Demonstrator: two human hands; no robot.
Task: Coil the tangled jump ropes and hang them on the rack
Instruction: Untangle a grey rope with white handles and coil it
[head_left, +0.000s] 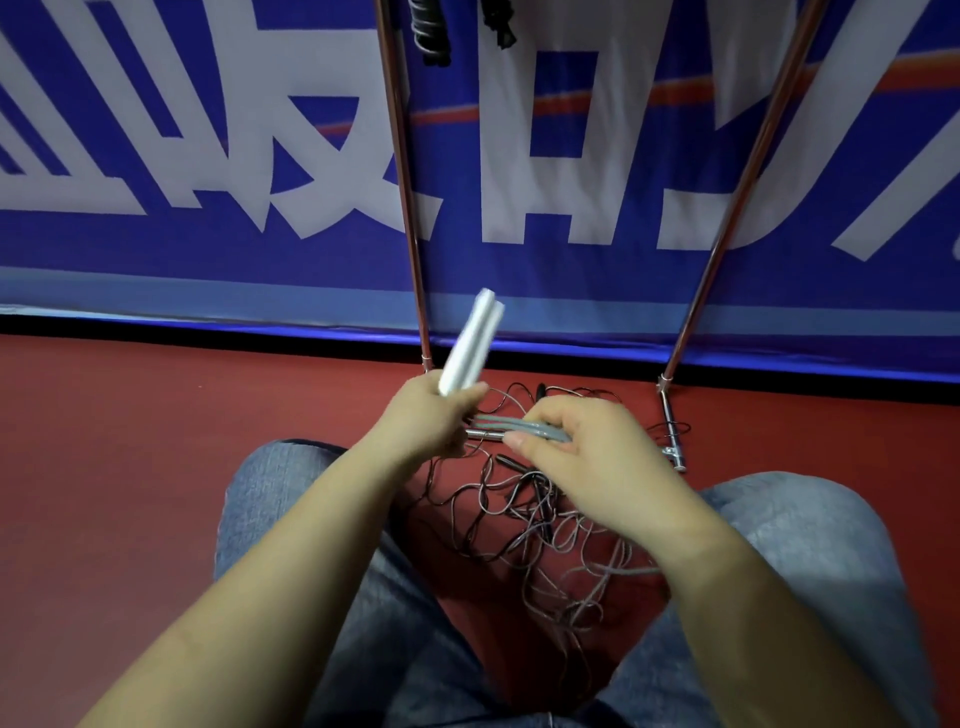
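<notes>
Denim-clad knees (291, 519) frame the work area; the person squats or sits low over the red floor (130, 441), forearms extended forward.

Hand states:
- Left hand (426, 415) is curled around a pair of white jump-rope handles (470, 343), held together side by side. The handles project up and away from the fist.
- Right hand (576, 452) has its fingers curled, pinching a bundle of grey cord loops (524, 428) that spans the short gap between the two hands. The cord runs from the base of the handles into the right-hand grip.

Task progress (judgement):
- Two dark coiled ropes (431, 31) already hang at the upper edge of the view, between the uprights of the chrome rack (410, 208). Its top bar is out of view.
- The grey rope appears to be mid-coil: several loops are gathered, and a grey strand trails below the right forearm toward the floor.
- A tangle of thin dark ropes (540, 525) lies on the floor, not yet sorted. How many ropes it contains cannot be told.
- Most of the work therefore appears to remain.

Location relative to the hands:
- The tangle lies directly beneath and just behind both hands, between the knees.
- The rack's base bar (672, 441) sits just beyond the right hand.
- The hung ropes are well above and beyond both hands, against a blue banner (156, 249).
</notes>
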